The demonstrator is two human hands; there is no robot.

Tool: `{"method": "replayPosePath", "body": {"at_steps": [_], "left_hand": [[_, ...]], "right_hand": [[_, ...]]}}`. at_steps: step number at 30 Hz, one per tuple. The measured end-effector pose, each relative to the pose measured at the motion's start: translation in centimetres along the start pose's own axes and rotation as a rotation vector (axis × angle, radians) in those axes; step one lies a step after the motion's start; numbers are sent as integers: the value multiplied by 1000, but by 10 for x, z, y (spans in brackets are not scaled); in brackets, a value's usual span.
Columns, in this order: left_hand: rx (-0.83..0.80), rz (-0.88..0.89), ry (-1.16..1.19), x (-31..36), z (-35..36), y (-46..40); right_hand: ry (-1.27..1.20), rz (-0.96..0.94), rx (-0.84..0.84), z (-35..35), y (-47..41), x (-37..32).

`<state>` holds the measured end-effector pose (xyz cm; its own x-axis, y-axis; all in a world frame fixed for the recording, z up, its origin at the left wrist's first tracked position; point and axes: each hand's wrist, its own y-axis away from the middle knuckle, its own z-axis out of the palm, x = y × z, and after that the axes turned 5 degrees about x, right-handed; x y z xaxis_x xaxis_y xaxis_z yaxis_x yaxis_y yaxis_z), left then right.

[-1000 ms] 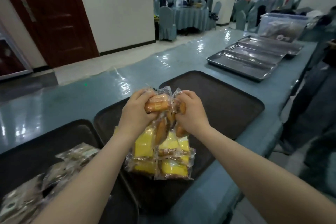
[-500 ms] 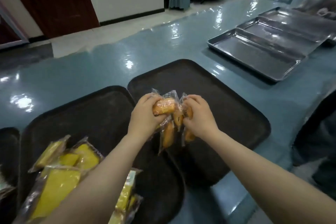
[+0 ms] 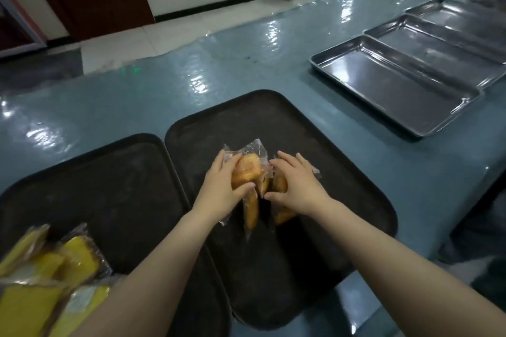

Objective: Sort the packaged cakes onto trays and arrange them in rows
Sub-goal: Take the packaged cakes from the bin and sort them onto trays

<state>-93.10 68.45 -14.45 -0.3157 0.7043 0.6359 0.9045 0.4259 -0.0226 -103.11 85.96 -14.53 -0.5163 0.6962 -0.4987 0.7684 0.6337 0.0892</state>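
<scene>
Head view: both hands work over the right-hand dark tray (image 3: pixel 342 172), close together near its middle. The left hand (image 3: pixel 221 189) has fingers and thumb curled round a golden-brown wrapped cake (image 3: pixel 247 171), lifted a little above the tray; the right hand (image 3: pixel 297 186) lies over a second cluster of brown cakes (image 3: pixel 279 186), fingers bent down across the wrappers and thumb tucked under, so it grips them too. Another brown packet (image 3: pixel 251 209) dangles between the two hands, and I cannot tell which hand has it. The wrappers look slick and crinkled — a loose pinch on film alone could let that hanging packet slide out and land askew, spoiling any row. Squeezing harder risks crushing the soft cake. The yellow cakes (image 3: pixel 74 254) sit heaped on the left-hand dark tray (image 3: pixel 123 172), just beside — a dropped brown one could bounce across and mix the kinds. The steel trays (image 3: pixel 397 90) stand well apart on the blue table (image 3: pixel 246 68)
</scene>
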Motion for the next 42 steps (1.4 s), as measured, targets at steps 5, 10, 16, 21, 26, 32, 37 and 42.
{"method": "replayPosePath", "body": {"at_steps": [5, 10, 16, 21, 26, 32, 37, 42], "left_hand": [[-39, -36, -23, -5, -6, 11], [-27, 6, 9, -3, -27, 29], [34, 162, 28, -10, -75, 70], [86, 121, -21, -37, -138, 126], [192, 92, -2, -86, -215, 213], [349, 0, 53, -168, -319, 318], [446, -143, 255, -227, -391, 379], [600, -199, 402, -274, -455, 419]], "right_hand": [[-28, 36, -6, 5, 3, -13], [37, -19, 157, -5, 16, -37], [15, -122, 213, -6, 39, -93], [34, -237, 202, 13, 71, -166], [0, -350, 220, 50, 121, -264], [-148, -462, 112, 103, 168, -391], [-323, -526, 30, 131, 186, -494], [-460, -651, -73, 154, 181, -577]]}}
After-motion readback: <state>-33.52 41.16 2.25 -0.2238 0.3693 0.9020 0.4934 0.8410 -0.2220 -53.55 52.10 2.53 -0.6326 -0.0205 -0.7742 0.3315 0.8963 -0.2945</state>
